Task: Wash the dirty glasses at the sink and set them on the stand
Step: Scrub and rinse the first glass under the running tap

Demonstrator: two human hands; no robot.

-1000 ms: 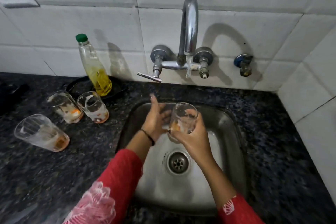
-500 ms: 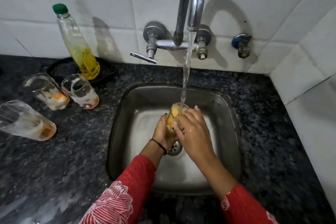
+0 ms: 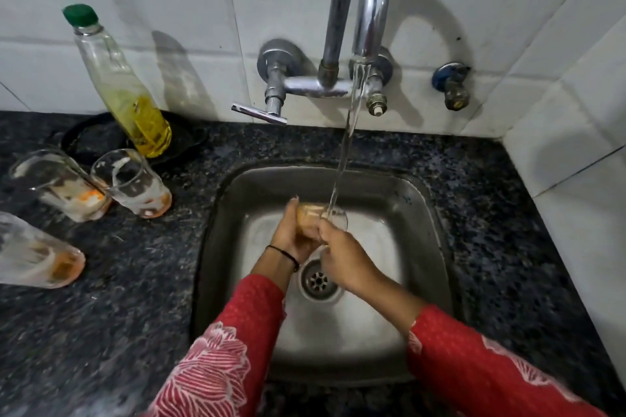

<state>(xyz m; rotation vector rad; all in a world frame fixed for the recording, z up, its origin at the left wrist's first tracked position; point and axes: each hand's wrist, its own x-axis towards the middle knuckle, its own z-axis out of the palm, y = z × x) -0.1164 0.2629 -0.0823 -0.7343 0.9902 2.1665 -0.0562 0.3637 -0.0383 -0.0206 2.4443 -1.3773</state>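
Your left hand and right hand gripped the clear, orange-smeared glass under water, over the steel sink.

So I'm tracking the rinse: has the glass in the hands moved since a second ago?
Yes. The glass has dropped from beside the sink back rim to deeper inside the basin.

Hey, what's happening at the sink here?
A person is rinsing a dirty glass under the running tap. Both hands hold it over the sink: the left hand cups its base, the right hand grips near the rim, where the water lands. Three more dirty glasses wait on the counter to the left, beside a soap bottle.
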